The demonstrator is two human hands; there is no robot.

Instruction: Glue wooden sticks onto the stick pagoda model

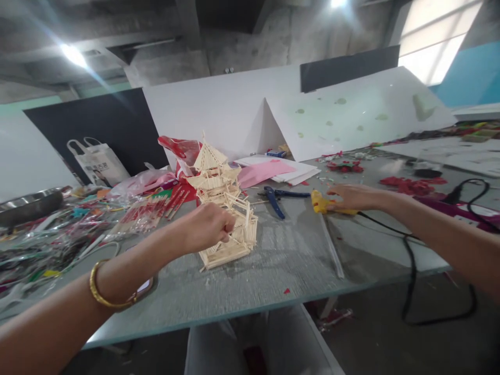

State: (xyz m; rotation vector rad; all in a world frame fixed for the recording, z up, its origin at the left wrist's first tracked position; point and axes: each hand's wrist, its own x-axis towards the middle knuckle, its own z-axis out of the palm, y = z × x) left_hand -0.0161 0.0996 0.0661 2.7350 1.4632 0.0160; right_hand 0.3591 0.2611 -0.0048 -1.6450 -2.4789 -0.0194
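Note:
A tiered tower of pale wooden sticks (pixel 228 250) stands on the grey table (pixel 289 265). My left hand (pixel 209 226), with a gold bangle on its wrist, is in front of the tower, fingers curled; what they hold, if anything, is hidden. On the right, my right hand (pixel 347 198) reaches over a yellow glue gun (pixel 319 202), its fingers at the gun's upper side. A clear glue stick (pixel 332 247) extends from the gun toward the table's front edge. Blue-handled cutters (pixel 275 200) lie between the tower and the gun.
Plastic-wrapped sticks and scraps (pixel 144 216) crowd the left, near a metal bowl (pixel 31 205). Pink paper (pixel 261 172) lies behind the tower. A black cable (pixel 412 276) loops off the table's right front. Red pieces (pixel 414 185) lie at the right.

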